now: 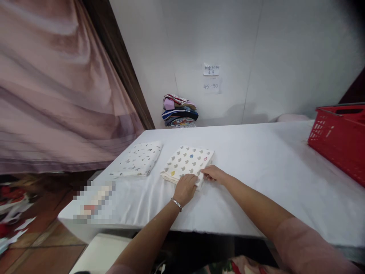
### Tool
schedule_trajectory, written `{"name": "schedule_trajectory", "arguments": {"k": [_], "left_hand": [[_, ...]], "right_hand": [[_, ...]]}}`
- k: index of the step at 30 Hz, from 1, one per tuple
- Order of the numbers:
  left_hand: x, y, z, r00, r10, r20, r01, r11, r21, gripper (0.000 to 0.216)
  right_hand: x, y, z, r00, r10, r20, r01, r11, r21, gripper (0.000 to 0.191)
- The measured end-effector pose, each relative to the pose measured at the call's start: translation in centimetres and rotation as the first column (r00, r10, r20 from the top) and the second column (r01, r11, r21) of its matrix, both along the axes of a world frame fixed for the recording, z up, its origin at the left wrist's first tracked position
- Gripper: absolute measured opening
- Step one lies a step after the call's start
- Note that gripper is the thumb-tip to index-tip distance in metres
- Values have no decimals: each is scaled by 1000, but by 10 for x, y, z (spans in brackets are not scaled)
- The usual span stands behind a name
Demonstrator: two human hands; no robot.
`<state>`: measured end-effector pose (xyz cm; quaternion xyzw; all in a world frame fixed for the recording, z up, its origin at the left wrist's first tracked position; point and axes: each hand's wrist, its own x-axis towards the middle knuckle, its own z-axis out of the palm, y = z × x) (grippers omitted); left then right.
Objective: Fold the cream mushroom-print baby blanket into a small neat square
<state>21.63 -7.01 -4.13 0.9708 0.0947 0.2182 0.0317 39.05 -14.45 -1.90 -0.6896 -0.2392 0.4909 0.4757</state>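
A folded white cloth [184, 160] with grey, mushroom-like prints and a few coloured ones lies on the white-covered table in front of me. At its near right corner, my left hand [185, 189], with a bracelet on the wrist, is closed over the edge, fingers on top. My right hand [214, 173] pinches the cloth's right edge with curled fingers. What lies under the fingertips is hidden. To the left, apart from both hands, a second folded white cloth [139, 159] with small dark prints lies flat.
A red plastic basket [339, 140] stands at the table's right end. Behind the far edge rises a stack of folded fabrics [180, 112] against the wall. A pink curtain [59, 91] hangs at left. A blurred-out item [95, 201] lies at the table's near left corner.
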Motion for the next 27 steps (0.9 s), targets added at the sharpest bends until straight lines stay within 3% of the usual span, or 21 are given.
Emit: {"name": "schedule_trajectory", "arguments": {"k": [8,16,21,27], "left_hand": [[-10,14,3,995,85,48,-85,996,-10,30],[-34,44,1,986,164,33,-166,985,46,34],[-43,79,6,905,425,24,-426,904,39,39],[-43,107,15,783,608,-132,-620,781,-75,29]], "right_hand": [[-13,-8,-5,993,112,-22,-112,994,13,24],[-18,-8,-11,996,85,-27,-86,996,-16,16],[-19,-9,-9,993,102,-59,-103,995,-9,20],[-21,-7,-4,991,128,-44,-129,991,-31,16]]}}
